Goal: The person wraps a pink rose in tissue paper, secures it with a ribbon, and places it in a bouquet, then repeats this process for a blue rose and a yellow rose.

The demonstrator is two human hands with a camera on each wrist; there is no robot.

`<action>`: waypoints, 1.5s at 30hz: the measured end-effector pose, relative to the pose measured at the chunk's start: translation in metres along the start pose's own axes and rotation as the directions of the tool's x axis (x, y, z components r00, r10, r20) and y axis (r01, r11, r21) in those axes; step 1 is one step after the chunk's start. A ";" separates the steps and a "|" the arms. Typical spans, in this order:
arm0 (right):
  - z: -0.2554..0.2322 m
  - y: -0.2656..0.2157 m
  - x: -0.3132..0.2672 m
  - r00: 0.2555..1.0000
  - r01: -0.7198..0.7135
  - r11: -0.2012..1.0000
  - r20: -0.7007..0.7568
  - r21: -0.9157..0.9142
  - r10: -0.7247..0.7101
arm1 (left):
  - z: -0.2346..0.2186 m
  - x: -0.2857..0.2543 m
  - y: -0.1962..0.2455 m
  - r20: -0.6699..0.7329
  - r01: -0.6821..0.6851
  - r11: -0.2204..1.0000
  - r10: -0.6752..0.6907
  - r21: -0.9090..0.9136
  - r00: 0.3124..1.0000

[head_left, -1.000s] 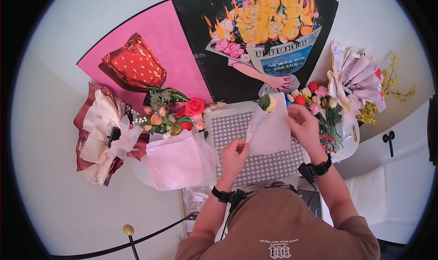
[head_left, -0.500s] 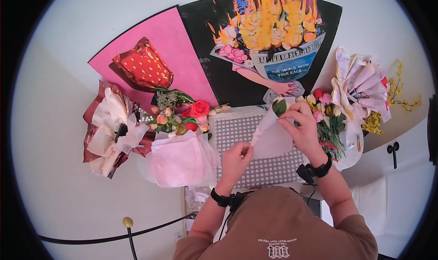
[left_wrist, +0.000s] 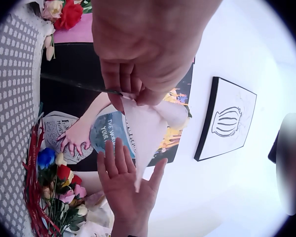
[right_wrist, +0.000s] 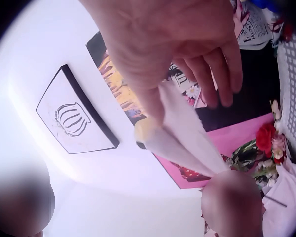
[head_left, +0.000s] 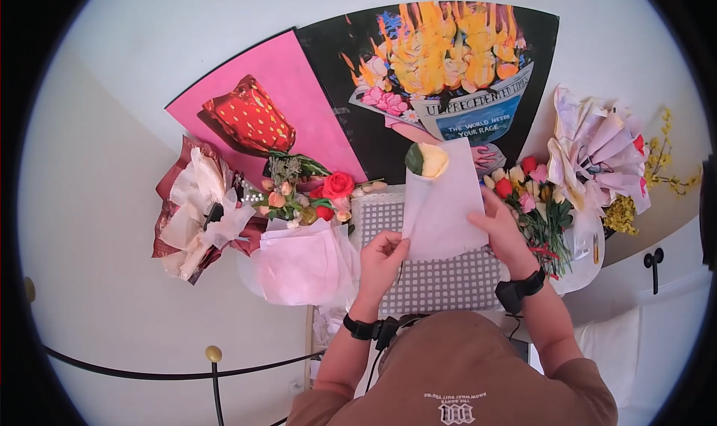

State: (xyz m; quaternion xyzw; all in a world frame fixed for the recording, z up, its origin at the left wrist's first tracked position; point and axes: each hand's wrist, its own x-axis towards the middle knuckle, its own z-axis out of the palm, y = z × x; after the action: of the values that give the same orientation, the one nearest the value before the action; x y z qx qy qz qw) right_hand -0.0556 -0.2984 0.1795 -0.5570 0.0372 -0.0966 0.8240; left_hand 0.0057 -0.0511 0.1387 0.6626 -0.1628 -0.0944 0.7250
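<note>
A cream rose (head_left: 435,162) with a green leaf (head_left: 413,159) lies against a sheet of pale pink wrapping paper (head_left: 452,221), which is partly folded around it. My left hand (head_left: 382,263) pinches the bottom left corner of the paper together with the rose's stem. In the left wrist view, the thin dark stem (left_wrist: 79,85) sticks out past those fingers. My right hand (head_left: 506,235) is at the paper's right edge, thumb in front of the sheet. Its fingers are extended and spread in the left wrist view, and they grip nothing.
A stack of pink paper sheets (head_left: 306,265) lies left of the checked cloth (head_left: 441,285). Loose flowers (head_left: 340,187) are behind it, more flowers (head_left: 549,206) at the right. Wrapped bouquets (head_left: 198,206) stand at both sides. Large pictures (head_left: 328,75) lean at the back.
My right hand rose to the bloom with its fingers on the paper's top edge, then dropped to the right edge and opened. The rose and paper have moved up and left since half a second ago.
</note>
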 end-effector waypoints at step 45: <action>0.105 0.047 0.006 0.997 0.059 0.970 0.061 -0.234 -0.046 | -0.034 0.056 0.025 0.355 0.194 0.861 -0.017 -0.470 0.935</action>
State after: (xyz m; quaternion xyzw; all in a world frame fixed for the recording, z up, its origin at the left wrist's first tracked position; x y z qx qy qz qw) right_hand -0.0262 -0.1867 0.1760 -0.6541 0.0109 -0.0980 0.7499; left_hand 0.0681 -0.0363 0.1674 0.4349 -0.2179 -0.2856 0.8257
